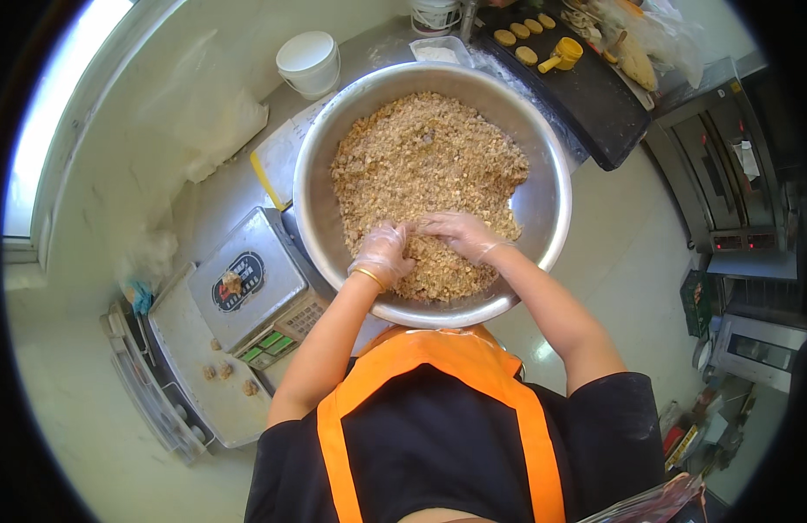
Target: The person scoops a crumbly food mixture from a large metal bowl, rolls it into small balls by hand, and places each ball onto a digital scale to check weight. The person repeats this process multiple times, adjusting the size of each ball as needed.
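Observation:
A large steel bowl [558, 216] holds a heap of crumbly nut-like filling [423, 157]. My left hand [385, 255], in a clear plastic glove with a gold bangle at the wrist, rests on the near left part of the heap, its fingers bent. Beside it my right hand [461, 235], gloved too, lies on the filling with fingertips close to the left hand. Whether either hand has filling between its fingers cannot be told. Left of the bowl stands a digital scale [272, 287] with a small clump of filling [232, 282] on its metal plate.
Several clumps lie on a metal tray [246, 425] beside the scale. Behind the bowl stand a white bucket [308, 62] and a tub of white powder [436, 53]. A black baking tray [593, 98] holds round pastries and a yellow cup [567, 53]. Ovens [724, 176] stand right.

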A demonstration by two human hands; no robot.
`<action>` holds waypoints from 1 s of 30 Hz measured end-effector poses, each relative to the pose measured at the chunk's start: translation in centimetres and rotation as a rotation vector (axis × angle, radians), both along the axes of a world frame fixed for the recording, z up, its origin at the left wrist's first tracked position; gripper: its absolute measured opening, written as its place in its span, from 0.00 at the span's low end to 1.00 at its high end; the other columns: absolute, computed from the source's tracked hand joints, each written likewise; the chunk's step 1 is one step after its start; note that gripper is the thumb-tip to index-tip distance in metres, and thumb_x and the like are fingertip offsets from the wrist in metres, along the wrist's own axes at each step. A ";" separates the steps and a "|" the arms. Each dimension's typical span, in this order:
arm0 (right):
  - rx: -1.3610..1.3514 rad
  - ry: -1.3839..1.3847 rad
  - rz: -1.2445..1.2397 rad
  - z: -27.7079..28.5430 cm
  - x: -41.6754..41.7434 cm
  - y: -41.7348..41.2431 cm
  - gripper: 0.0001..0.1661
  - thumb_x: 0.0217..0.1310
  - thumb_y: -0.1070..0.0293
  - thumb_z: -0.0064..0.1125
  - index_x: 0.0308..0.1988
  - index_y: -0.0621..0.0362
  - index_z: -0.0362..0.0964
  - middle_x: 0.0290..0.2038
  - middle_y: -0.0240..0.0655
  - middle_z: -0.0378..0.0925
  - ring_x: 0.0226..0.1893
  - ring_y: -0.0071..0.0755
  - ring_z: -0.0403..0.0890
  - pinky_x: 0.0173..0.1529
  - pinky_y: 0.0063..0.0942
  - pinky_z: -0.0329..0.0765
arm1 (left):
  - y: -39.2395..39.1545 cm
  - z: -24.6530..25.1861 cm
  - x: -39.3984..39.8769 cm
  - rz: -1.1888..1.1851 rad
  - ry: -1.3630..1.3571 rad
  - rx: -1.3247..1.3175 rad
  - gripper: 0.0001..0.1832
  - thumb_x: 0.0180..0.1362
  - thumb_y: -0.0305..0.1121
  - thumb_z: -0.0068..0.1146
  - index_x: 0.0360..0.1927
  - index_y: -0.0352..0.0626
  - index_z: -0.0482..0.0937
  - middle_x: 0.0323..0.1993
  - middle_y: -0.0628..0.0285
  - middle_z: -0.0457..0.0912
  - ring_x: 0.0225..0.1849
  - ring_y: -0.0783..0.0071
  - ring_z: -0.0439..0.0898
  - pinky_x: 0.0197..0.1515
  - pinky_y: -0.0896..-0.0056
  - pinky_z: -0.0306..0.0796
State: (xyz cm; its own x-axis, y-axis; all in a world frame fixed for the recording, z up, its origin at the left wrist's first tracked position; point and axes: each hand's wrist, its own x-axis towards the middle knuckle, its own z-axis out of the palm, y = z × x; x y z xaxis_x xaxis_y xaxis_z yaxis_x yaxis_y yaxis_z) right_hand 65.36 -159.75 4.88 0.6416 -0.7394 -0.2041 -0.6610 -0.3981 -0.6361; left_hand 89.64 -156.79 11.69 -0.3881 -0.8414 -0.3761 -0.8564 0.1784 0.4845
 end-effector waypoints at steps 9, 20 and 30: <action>-0.207 -0.180 -0.780 5.3 3.4 1.8 0.31 0.71 0.40 0.54 0.58 0.52 0.80 0.60 0.44 0.79 0.61 0.55 0.78 0.68 0.47 0.71 | 1.1 -0.3 1.0 0.249 0.331 0.002 0.32 0.48 0.39 0.76 0.56 0.40 0.80 0.51 0.46 0.80 0.57 0.50 0.79 0.60 0.58 0.72; 1.503 -1.140 -1.018 3.4 7.6 1.8 0.25 0.69 0.50 0.60 0.59 0.51 0.73 0.53 0.42 0.76 0.43 0.39 0.80 0.41 0.35 0.87 | 2.5 1.0 -0.5 0.040 0.187 -0.595 0.29 0.55 0.36 0.68 0.61 0.41 0.79 0.60 0.50 0.79 0.64 0.50 0.75 0.65 0.49 0.69; 1.255 -1.290 -1.145 -3.3 5.7 4.4 0.23 0.80 0.53 0.38 0.62 0.51 0.71 0.63 0.35 0.75 0.61 0.39 0.77 0.68 0.42 0.73 | 6.0 -1.9 -4.1 -0.042 0.158 -0.773 0.28 0.57 0.35 0.56 0.60 0.32 0.77 0.63 0.47 0.78 0.72 0.51 0.68 0.78 0.48 0.54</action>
State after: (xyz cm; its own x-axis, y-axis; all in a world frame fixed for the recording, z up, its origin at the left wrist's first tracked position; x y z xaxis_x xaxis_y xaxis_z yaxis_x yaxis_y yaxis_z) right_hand 71.05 -155.33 1.60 0.2692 -0.6619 -0.6996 0.6711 0.6499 -0.3566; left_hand 85.57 -150.74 9.76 -0.4258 -0.8251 0.3713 -0.7727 0.5451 0.3252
